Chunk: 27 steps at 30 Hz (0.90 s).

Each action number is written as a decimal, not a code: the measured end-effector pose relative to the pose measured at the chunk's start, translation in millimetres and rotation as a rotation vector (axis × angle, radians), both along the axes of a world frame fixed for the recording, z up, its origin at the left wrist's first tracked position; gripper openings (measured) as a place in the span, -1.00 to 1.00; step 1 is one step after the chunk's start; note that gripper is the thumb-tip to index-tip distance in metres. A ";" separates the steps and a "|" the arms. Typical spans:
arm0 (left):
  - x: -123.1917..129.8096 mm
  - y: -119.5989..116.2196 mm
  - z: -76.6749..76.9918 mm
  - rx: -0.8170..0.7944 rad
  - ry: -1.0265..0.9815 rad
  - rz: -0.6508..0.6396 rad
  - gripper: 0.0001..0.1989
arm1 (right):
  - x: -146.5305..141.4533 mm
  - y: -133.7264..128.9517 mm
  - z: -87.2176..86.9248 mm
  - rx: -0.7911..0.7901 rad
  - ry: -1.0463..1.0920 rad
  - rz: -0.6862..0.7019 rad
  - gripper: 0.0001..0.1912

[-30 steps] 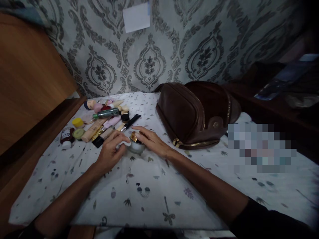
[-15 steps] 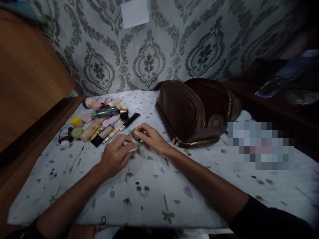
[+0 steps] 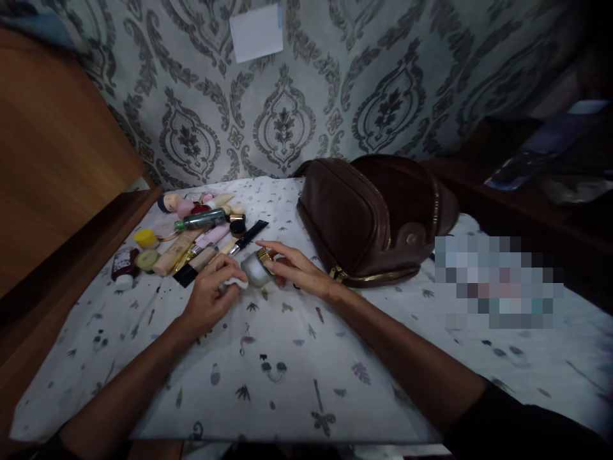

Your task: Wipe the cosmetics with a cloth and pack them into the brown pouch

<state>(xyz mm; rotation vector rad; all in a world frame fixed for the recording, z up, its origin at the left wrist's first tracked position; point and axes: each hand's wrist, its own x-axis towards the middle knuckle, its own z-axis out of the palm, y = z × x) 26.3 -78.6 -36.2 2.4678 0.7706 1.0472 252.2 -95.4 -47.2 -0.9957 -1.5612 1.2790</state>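
A small frosted jar with a gold lid (image 3: 257,268) lies tilted between my hands, its lid toward the right. My right hand (image 3: 297,269) has its thumb and fingers on the gold lid, with the index finger stretched out above it. Pinched in my left hand (image 3: 212,291) is a white wipe (image 3: 235,282), close to the jar's left side. Just behind my hands lie a black-capped tube (image 3: 184,275) and a black tube (image 3: 253,235).
Cosmetics lie in a pile at the left, among them a green bottle (image 3: 204,219), a yellow-lidded jar (image 3: 146,239) and a dark red bottle (image 3: 125,266). A brown leather bag (image 3: 345,207) stands open behind my right hand. A blurred patch (image 3: 502,281) covers the right.
The jar has been turned, so its frosted side now shows. My left hand has drawn back slightly to the left with the wipe, and my right index finger has stretched out.
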 end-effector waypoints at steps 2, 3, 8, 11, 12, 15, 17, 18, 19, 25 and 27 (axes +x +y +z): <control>1.5 -0.8 1.2 0.001 -0.025 0.026 -0.79 | -1.3 -1.7 0.5 -0.016 0.023 0.002 -0.42; 2.4 -1.0 1.8 0.012 -0.036 0.044 -0.79 | -2.8 -2.2 0.2 -0.017 0.027 -0.006 -0.41; 6.9 -1.8 3.7 0.112 -0.071 0.109 -0.77 | -12.2 -4.4 0.0 0.078 -0.068 -0.094 -0.46; 8.6 -4.2 4.4 0.177 -0.053 0.084 -0.78 | -15.8 -5.8 1.8 0.138 -0.120 -0.135 -0.56; 8.9 -5.5 4.7 0.200 -0.037 0.069 -0.78 | -16.6 -6.2 2.4 0.149 -0.129 -0.147 -0.59; 9.2 -9.9 5.7 0.295 0.037 0.037 -0.76 | -18.7 -6.8 4.1 0.154 -0.164 -0.209 -0.64; 8.7 -11.9 6.5 0.355 0.087 0.016 -0.76 | -19.7 -7.2 5.9 0.143 -0.201 -0.273 -0.66; 8.1 -12.4 6.9 0.370 0.105 0.004 -0.76 | -20.0 -7.4 7.1 0.135 -0.222 -0.305 -0.66; 7.4 -12.4 7.2 0.374 0.117 -0.008 -0.78 | -20.1 -7.6 8.4 0.125 -0.246 -0.334 -0.66; 3.2 -7.3 7.5 0.178 0.052 -0.024 -0.76 | -19.2 -6.8 11.8 0.108 -0.307 -0.369 -0.60; 3.9 -5.8 7.1 0.119 0.024 0.005 -0.77 | -19.1 -5.6 10.0 0.137 -0.276 -0.341 -0.60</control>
